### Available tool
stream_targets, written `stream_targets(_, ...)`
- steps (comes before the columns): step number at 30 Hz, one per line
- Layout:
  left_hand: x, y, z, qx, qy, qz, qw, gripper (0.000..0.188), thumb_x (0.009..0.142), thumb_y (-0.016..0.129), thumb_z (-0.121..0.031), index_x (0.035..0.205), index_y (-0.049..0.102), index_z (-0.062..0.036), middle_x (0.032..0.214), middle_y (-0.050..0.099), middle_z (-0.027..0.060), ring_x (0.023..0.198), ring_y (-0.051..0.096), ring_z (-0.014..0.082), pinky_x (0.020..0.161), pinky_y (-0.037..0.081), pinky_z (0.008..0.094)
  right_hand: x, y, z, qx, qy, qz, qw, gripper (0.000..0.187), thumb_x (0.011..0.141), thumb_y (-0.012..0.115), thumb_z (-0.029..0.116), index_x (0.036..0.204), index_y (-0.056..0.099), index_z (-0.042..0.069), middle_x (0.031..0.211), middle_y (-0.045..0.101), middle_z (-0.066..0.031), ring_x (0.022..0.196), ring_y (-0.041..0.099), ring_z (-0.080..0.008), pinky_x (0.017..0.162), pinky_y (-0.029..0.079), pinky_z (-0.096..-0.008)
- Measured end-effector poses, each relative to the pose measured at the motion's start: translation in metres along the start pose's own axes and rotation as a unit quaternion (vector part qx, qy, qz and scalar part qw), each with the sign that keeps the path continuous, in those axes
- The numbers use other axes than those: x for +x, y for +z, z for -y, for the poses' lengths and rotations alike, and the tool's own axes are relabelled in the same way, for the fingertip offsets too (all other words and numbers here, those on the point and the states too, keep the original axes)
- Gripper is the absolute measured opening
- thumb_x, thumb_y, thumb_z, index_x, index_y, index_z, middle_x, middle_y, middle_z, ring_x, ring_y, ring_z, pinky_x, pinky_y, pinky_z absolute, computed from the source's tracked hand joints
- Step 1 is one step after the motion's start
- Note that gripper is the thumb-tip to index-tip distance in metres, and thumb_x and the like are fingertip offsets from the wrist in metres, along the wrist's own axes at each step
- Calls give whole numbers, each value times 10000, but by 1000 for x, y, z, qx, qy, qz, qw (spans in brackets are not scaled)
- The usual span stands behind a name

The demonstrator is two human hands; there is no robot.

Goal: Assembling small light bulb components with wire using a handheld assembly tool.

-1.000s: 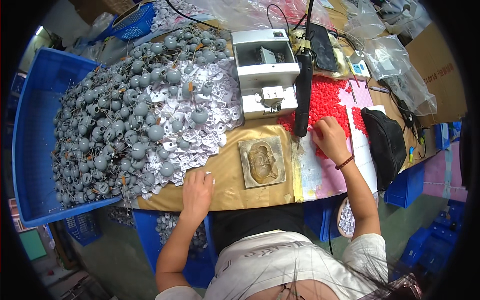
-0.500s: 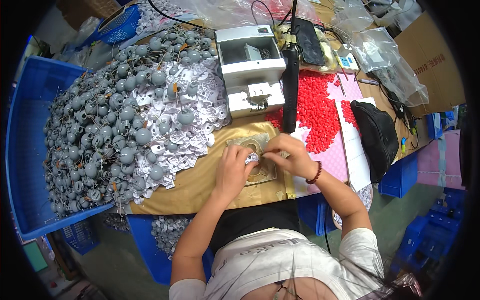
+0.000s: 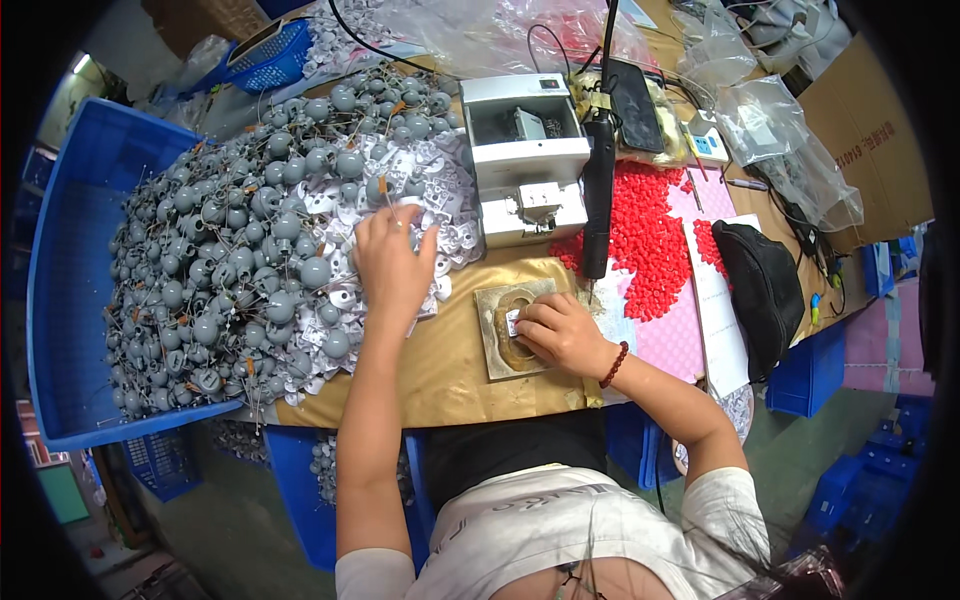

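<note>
My left hand (image 3: 393, 268) is over the heap of white plastic parts (image 3: 437, 192), its thumb apart from the fingers and nothing visibly held. Just beyond its fingertips lie grey ball-shaped pieces (image 3: 349, 165) with thin wires and orange tags. In front of me is a square metal fixture plate (image 3: 492, 340) with a rounded recess in its middle. Over that recess my right hand (image 3: 563, 335) pinches a small white plastic part (image 3: 512, 322). The fingers cover most of it, so its full shape is hidden.
A blue tray (image 3: 70, 300) borders the heap on the left. Behind the plate stands a grey-white machine (image 3: 527, 160), with a black hand tool (image 3: 597, 200) hanging beside it. Red plastic pieces (image 3: 650, 250), a paper sheet (image 3: 722, 345) and a black pouch (image 3: 757, 295) lie to the right.
My left hand has let go of the small white part and moved left and away to the heap. My right hand now holds that part at the plate. The whole view has shifted slightly.
</note>
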State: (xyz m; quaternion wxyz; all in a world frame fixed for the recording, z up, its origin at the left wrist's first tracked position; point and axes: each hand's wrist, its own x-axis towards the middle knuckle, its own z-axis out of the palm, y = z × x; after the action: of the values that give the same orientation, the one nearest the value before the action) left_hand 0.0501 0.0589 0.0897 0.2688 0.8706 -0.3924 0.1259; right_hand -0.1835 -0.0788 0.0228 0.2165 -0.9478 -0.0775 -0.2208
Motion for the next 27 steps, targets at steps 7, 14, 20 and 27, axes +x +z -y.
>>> stream_targets(7,1,-78,-49,-459,-127,20,879,127,934,653,-49,1054,676,-12,901,671,40,907,607,117,816,495,282,9,-17,3,135,93,-128,978,415,821,778,112,1196,612,48,1157,614,-141,1009,609,-334,864,506,-428)
stream_targets(14,-55,-96,-83,-647,-120,381,649,126,983,587,-21,1106,610,-5,1015,614,40,831,562,62,748,486,229,52,-81,37,260,20,-149,954,480,805,722,52,1263,579,28,1307,557,-232,1170,578,-362,975,478,-411)
stream_targets(20,-100,-38,-63,-776,-332,362,396,194,985,589,-81,1166,542,-29,1012,621,62,779,586,96,714,517,258,12,-62,35,423,299,51,854,303,867,703,-14,1161,640,20,1027,699,-136,835,695,-231,722,538,-318)
stream_targets(27,-147,-19,-57,-347,-68,217,910,272,866,714,-45,1117,608,-24,1127,640,153,964,632,263,813,518,368,9,-33,16,27,63,39,997,287,754,719,55,1039,683,63,922,667,-87,768,675,-249,664,557,-348)
